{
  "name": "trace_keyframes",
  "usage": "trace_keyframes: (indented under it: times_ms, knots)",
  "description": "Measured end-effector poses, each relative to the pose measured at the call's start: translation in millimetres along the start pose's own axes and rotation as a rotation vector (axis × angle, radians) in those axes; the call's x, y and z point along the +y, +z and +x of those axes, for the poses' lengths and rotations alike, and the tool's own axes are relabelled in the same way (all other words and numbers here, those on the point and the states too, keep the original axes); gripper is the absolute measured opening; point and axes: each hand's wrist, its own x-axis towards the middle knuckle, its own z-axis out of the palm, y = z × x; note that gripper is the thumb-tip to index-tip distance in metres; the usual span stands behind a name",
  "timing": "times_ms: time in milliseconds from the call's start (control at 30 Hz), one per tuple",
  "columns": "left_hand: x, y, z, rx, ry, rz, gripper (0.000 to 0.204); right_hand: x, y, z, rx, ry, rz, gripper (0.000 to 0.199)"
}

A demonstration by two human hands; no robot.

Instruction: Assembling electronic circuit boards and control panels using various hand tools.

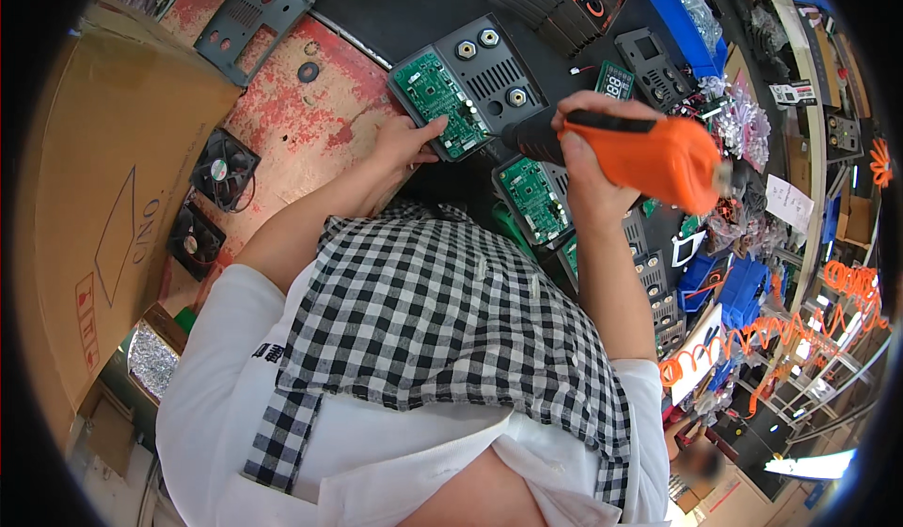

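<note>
Right hand (585,165) gripping orange screwdriver (649,151), left hand (406,141) steadying green circuit board (440,102)

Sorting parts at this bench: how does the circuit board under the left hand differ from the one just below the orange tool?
The upper green circuit board sits on a dark panel beside round sockets, and the left hand touches its lower edge; the lower green circuit board is untouched and partly hidden by the right hand, which grips the orange power screwdriver. The upper one shows whole. Both are green, rectangular and tilted alike.
</note>
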Motion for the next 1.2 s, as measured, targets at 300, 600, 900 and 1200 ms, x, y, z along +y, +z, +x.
trace_keyframes:
  times_ms: [300, 600, 900, 1200]
  knots:
    - [3.1, 5.8, -2.8, 0.059, 0.018, -0.01, 0.025, 5.4, -7.7, 10.7, -0.008, 0.013, 0.061, 0.016]
    - [-13.3, 12.6, -3.4, 0.164, 0.081, -0.141, 0.021, 16.5, 9.6, 16.1, -0.255, -0.041, -0.025, 0.022]
    - [0.9, 17.1, 5.4, 0.181, 0.145, -0.122, 0.025, 29.2, 17.6, 42.8, -0.369, -0.329, 0.3, 0.03]
    - [7.6, -2.5, 11.0, 0.081, 0.082, -0.068, 0.032, 27.7, 13.7, 40.1, -0.349, -0.219, 0.497, 0.032]
